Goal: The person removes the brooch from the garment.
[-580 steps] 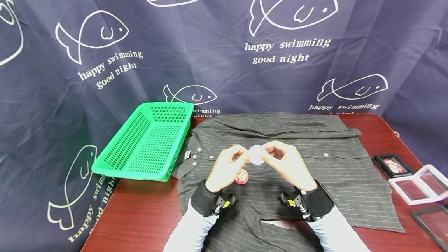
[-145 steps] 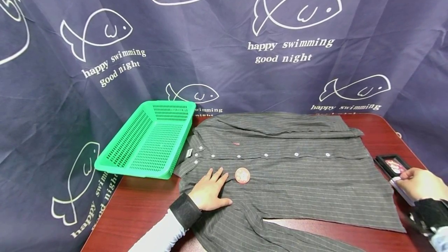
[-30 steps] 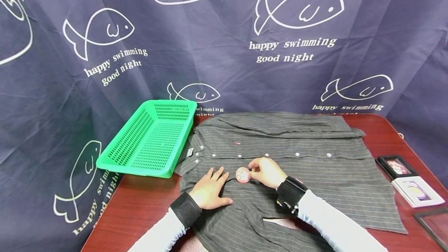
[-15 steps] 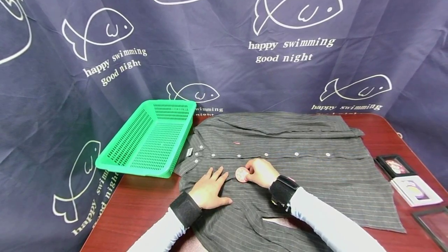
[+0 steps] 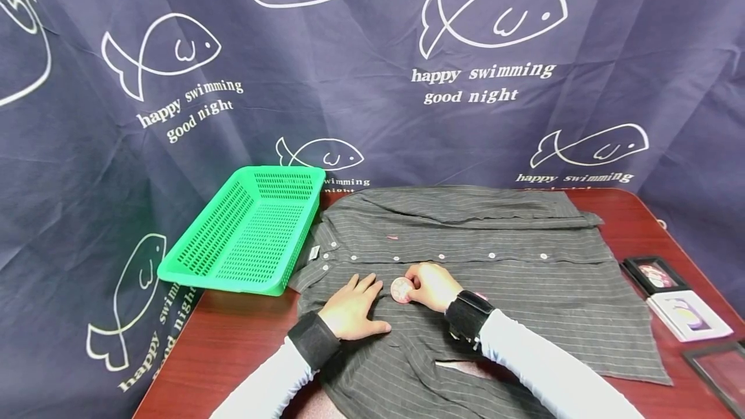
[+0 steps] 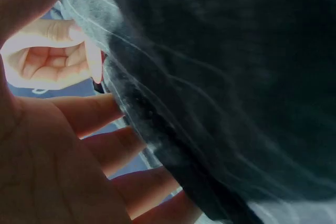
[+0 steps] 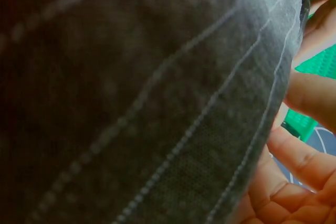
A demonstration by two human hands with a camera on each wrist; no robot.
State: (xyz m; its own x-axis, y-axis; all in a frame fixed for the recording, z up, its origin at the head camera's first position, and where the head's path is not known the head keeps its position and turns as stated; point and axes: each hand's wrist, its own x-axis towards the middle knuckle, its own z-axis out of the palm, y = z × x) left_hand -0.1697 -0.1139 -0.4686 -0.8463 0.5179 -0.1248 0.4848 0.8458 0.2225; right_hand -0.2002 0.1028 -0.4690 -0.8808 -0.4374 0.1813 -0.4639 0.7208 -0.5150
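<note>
One round badge [image 5: 400, 290] is on the striped shirt [image 5: 495, 302], pinched by the right hand [image 5: 433, 286]; the left hand [image 5: 352, 310] rests spread there. Probably a positioning step; next calls for keeping the shirt still. Whether it's fastened is hidden.

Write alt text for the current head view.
A person's right hand pinches a round pinkish disc on a dark striped shirt spread over a reddish table, while the left hand lies on the shirt, fingers spread. A green basket stands at left, frames at right.
</note>
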